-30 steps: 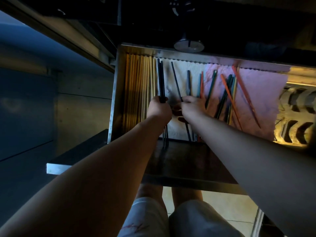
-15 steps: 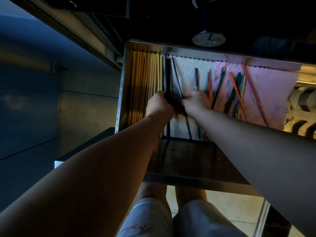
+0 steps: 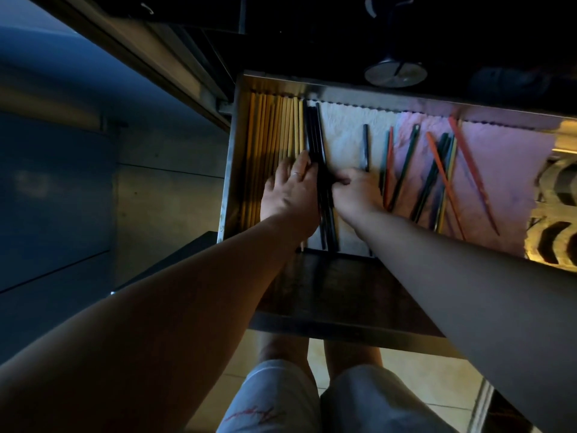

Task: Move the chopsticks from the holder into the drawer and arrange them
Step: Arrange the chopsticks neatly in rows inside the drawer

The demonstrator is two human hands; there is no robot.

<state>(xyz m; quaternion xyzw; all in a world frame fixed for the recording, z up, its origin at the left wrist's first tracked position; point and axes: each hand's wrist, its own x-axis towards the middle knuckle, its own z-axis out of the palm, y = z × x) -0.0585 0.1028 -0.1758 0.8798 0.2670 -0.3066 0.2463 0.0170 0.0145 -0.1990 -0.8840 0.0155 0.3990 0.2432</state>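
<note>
Now | left hand (image 3: 288, 195), right hand (image 3: 356, 195) | three black chopsticks (image 3: 315, 135) | drawer (image 3: 232, 157)

I am looking down into an open metal drawer (image 3: 232, 157) that is carrying everything here. A white cloth (image 3: 346, 135) and a pink cloth (image 3: 505, 170) are lying side by side as its lining. Along the drawer's left wall, pale wooden chopsticks (image 3: 274, 132) are lying parallel in a tight row. Just right of them, black chopsticks (image 3: 313, 132) are lying bundled together, straight along the drawer. Further right, loose chopsticks (image 3: 437, 170) in black, green and orange are lying scattered at angles, some crossing, over both cloths. One orange chopstick (image 3: 471, 173) is lying alone on the pink cloth, tilted.
</note>
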